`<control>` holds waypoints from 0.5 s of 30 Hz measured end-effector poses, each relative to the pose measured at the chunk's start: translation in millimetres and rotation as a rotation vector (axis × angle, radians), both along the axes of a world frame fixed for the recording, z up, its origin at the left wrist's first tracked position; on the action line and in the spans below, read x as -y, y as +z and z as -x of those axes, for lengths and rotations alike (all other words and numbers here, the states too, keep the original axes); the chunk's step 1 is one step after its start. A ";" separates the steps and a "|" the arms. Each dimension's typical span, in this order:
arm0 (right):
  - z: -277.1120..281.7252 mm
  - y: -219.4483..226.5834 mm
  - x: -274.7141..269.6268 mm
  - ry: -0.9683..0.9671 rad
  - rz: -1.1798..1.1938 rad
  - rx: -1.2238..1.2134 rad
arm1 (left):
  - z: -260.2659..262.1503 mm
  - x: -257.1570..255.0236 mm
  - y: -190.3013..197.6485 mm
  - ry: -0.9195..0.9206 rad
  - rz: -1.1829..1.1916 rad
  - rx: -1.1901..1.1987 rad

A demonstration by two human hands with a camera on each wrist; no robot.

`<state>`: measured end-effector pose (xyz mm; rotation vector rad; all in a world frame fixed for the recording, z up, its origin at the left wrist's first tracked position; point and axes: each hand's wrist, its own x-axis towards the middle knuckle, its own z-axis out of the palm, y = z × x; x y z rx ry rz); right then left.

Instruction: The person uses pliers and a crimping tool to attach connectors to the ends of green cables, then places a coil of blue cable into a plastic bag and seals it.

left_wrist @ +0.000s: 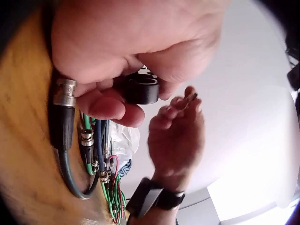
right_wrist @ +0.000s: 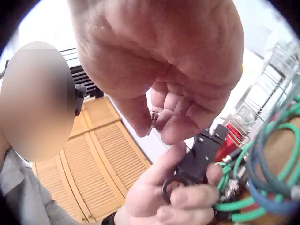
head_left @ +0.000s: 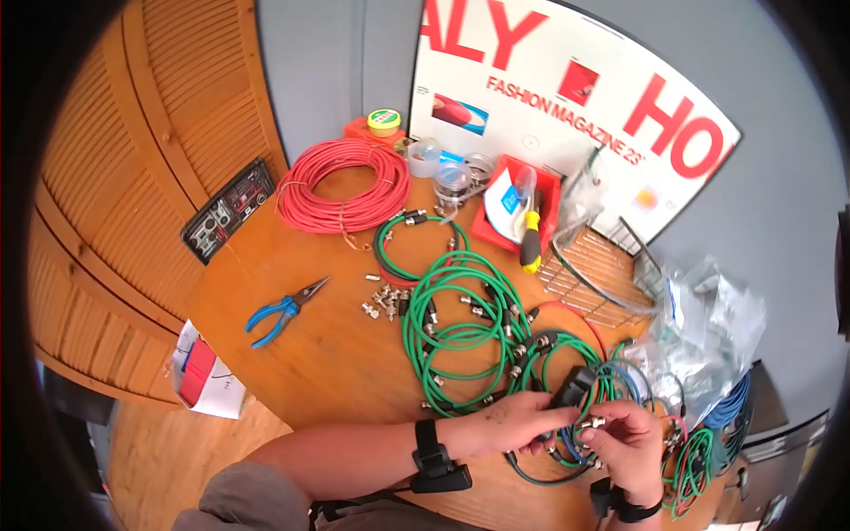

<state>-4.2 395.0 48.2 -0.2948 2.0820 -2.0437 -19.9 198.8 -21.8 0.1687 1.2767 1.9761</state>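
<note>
In the head view my left hand (head_left: pixel 513 420) grips a black block-shaped tool (head_left: pixel 575 387). The right wrist view shows a ring (right_wrist: pixel 169 187) at the near end of this tool, beside the curled left fingers. Close by on the right, my right hand (head_left: pixel 633 447) pinches a small silvery metal connector (head_left: pixel 595 424) between thumb and fingertips. The right palm hides part of that connector in the right wrist view. A dark cable ending in a metal BNC plug (left_wrist: pixel 65 92) passes next to my left fingers. Below both hands lie green cables (head_left: pixel 469 332) with black-booted plugs.
Blue-handled pliers (head_left: pixel 282 311) and several loose metal connectors (head_left: pixel 382 303) lie left of the cables. Behind are a red cable coil (head_left: pixel 345 190), a red bin (head_left: pixel 549 208) with a screwdriver (head_left: pixel 530 243), and a wire basket (head_left: pixel 593 274). Plastic bags (head_left: pixel 717 310) sit at right.
</note>
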 end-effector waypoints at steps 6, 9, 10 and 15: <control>117.9 70.7 88.6 0.196 -0.647 -0.318 | -0.8 -2.4 -7.9 -0.007 -0.022 -0.058; 195.8 71.0 146.9 0.314 -0.803 -0.542 | -2.1 -0.3 -6.6 0.032 -0.081 -0.032; 215.9 70.9 166.6 0.298 -0.840 -0.525 | -2.3 1.6 -1.8 0.042 -0.065 -0.016; 291.4 59.5 233.6 0.263 -0.954 -0.518 | 2.1 -4.2 -13.8 0.017 -0.077 -0.086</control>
